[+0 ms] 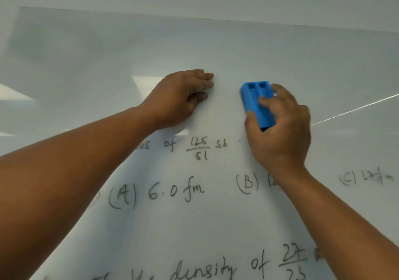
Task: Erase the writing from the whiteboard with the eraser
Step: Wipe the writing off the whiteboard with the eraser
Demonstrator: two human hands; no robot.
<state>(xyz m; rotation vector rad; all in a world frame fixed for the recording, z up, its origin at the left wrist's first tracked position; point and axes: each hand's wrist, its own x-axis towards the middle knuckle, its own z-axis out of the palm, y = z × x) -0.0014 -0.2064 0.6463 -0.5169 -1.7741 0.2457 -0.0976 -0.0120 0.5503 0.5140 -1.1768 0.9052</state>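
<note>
A whiteboard (216, 48) fills the view. My right hand (280, 128) grips a blue eraser (255, 102) pressed flat against the board, right of centre. My left hand (183, 98) rests against the board to the eraser's left, fingers together and lightly curled, holding nothing. Black handwriting (196, 148) reads "of 125/51 Sb" just below my hands. Lower lines (157, 193) show "(A) 6.0 fm", "(B)" and "(C)", then "density of 27". The board above my hands carries no writing. My forearms hide parts of the text.
The board's top edge (216, 18) runs across the upper view with pale wall above it. Light reflections streak the board at the left and right.
</note>
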